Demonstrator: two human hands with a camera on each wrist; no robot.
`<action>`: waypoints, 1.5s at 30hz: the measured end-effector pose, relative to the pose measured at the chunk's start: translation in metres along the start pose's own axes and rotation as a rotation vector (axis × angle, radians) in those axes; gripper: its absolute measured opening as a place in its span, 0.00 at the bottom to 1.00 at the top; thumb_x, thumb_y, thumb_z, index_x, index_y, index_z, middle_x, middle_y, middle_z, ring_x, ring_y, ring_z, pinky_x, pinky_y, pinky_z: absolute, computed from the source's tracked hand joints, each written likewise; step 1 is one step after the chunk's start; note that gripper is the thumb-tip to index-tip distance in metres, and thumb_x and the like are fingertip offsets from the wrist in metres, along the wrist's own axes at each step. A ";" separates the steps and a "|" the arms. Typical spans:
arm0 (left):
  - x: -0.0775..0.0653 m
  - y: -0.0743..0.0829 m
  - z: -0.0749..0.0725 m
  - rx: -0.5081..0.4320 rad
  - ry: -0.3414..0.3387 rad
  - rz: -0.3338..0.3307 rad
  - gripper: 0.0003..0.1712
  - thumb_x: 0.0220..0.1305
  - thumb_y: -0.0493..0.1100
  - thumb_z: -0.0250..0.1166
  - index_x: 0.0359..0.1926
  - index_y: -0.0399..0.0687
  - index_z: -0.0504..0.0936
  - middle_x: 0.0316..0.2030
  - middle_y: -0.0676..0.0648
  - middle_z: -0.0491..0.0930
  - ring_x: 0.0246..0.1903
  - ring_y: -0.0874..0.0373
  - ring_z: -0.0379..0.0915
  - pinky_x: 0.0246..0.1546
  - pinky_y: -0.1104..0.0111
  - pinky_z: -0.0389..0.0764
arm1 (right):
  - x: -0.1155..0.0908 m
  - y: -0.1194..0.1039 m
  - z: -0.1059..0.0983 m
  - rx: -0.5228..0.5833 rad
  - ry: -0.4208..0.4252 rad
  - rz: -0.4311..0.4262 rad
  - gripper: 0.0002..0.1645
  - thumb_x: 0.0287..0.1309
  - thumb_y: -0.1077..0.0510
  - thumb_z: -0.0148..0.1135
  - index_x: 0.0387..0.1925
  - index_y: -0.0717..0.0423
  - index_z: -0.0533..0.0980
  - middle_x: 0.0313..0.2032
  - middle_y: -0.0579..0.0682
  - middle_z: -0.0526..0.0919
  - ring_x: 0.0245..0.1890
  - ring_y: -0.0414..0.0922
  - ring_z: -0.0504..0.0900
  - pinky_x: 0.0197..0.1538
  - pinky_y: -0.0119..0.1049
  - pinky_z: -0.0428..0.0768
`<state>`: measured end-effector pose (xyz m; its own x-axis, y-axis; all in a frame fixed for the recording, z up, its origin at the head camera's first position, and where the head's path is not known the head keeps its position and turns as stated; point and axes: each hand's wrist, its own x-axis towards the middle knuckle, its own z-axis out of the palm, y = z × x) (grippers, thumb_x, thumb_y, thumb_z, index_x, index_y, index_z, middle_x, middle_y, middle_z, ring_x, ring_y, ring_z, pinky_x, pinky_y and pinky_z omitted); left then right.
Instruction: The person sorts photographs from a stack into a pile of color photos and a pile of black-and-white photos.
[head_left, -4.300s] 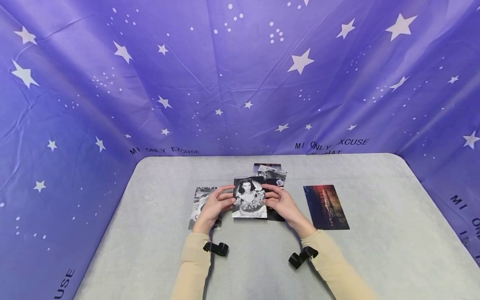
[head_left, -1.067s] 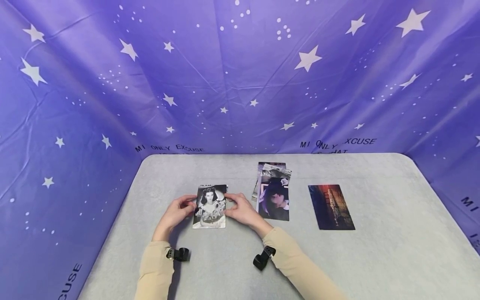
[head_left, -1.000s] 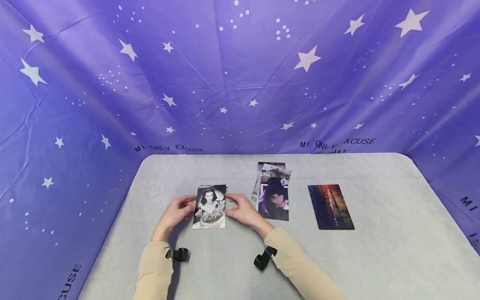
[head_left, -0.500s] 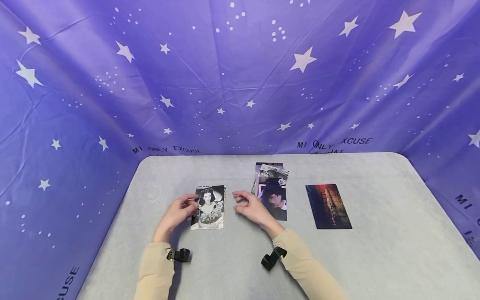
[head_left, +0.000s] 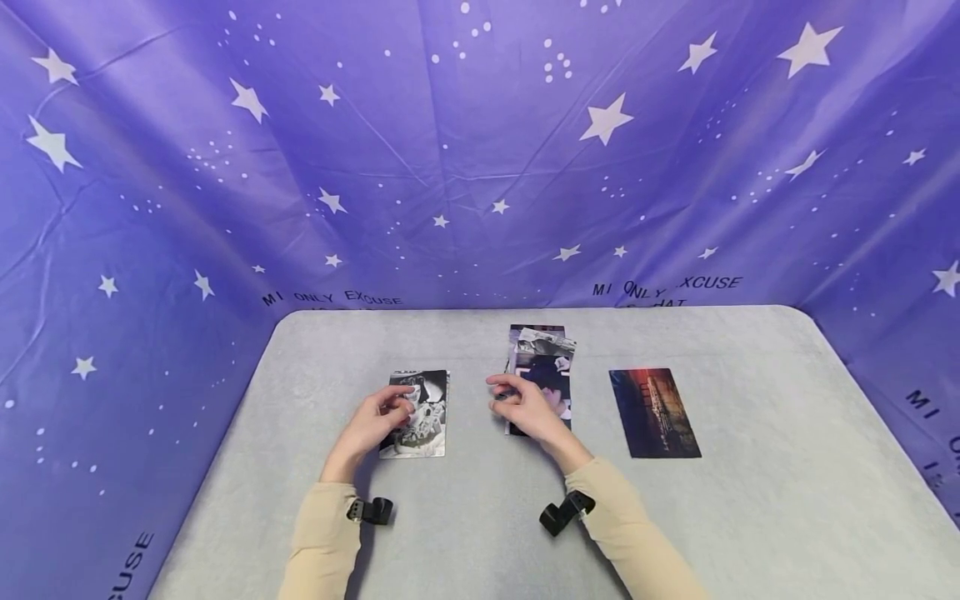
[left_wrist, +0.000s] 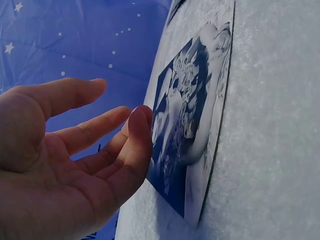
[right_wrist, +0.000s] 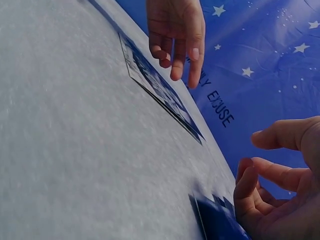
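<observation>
A black-and-white photo card [head_left: 431, 433] of a person in a ruffled dress lies on the table at left, on top of another card whose edge peeks out behind. Over it hovers my left hand [head_left: 375, 421], fingers loosely bent and holding nothing; in the left wrist view the same photo card [left_wrist: 185, 110] lies beside the fingertips. My right hand [head_left: 532, 410] is above the near left part of a pile of overlapping photo cards [head_left: 547, 343] at the middle. Its thumb and fingers are apart with nothing between them, as the right wrist view also shows.
A dark red and blue picture card [head_left: 656, 412] lies by itself to the right of the pile. The grey table [head_left: 780, 517] meets a purple star-patterned cloth [head_left: 450, 125] at the back and sides. A black camera [head_left: 566, 512] is strapped at each wrist.
Both hands first carried the black-and-white card left from the middle and laid it down. My right hand has since let go and moved right to the pile; the left has let go and shifted slightly right.
</observation>
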<state>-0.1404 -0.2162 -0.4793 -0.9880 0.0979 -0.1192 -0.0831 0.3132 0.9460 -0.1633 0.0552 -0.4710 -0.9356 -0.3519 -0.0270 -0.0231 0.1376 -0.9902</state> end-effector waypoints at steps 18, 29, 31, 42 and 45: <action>0.003 0.002 0.019 -0.049 -0.013 0.001 0.19 0.63 0.29 0.59 0.55 0.25 0.73 0.37 0.33 0.80 0.33 0.52 0.78 0.36 0.71 0.80 | -0.009 0.025 -0.031 -0.006 0.107 0.044 0.22 0.54 0.72 0.61 0.52 0.76 0.72 0.42 0.67 0.77 0.25 0.38 0.75 0.28 0.26 0.73; 0.004 0.005 0.041 -0.097 -0.009 0.000 0.19 0.62 0.28 0.60 0.54 0.24 0.73 0.35 0.35 0.80 0.30 0.55 0.78 0.34 0.72 0.79 | -0.016 0.026 -0.053 -0.031 0.157 0.065 0.23 0.54 0.71 0.60 0.53 0.75 0.72 0.41 0.64 0.77 0.28 0.40 0.76 0.29 0.31 0.77; 0.004 0.006 0.045 -0.122 0.001 0.003 0.20 0.63 0.28 0.60 0.55 0.23 0.72 0.35 0.34 0.80 0.31 0.53 0.79 0.35 0.70 0.81 | -0.018 0.026 -0.059 -0.026 0.160 0.077 0.24 0.54 0.70 0.61 0.53 0.75 0.71 0.42 0.65 0.76 0.29 0.40 0.76 0.30 0.31 0.77; 0.014 0.001 0.072 -0.253 -0.056 0.132 0.20 0.63 0.32 0.61 0.55 0.25 0.72 0.36 0.38 0.82 0.33 0.54 0.81 0.38 0.66 0.83 | -0.034 0.017 -0.092 -0.074 0.228 0.141 0.25 0.58 0.69 0.59 0.58 0.69 0.70 0.48 0.66 0.74 0.25 0.42 0.77 0.20 0.32 0.71; 0.018 0.003 0.081 -0.272 -0.073 0.144 0.20 0.62 0.31 0.61 0.54 0.25 0.72 0.37 0.37 0.82 0.34 0.52 0.81 0.39 0.65 0.83 | -0.037 0.016 -0.098 -0.074 0.229 0.141 0.26 0.59 0.68 0.60 0.59 0.70 0.69 0.48 0.66 0.74 0.24 0.42 0.77 0.19 0.32 0.72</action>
<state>-0.1477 -0.1373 -0.5026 -0.9810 0.1939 0.0096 0.0154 0.0280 0.9995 -0.1637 0.1607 -0.4721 -0.9864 -0.1073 -0.1242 0.0955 0.2404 -0.9660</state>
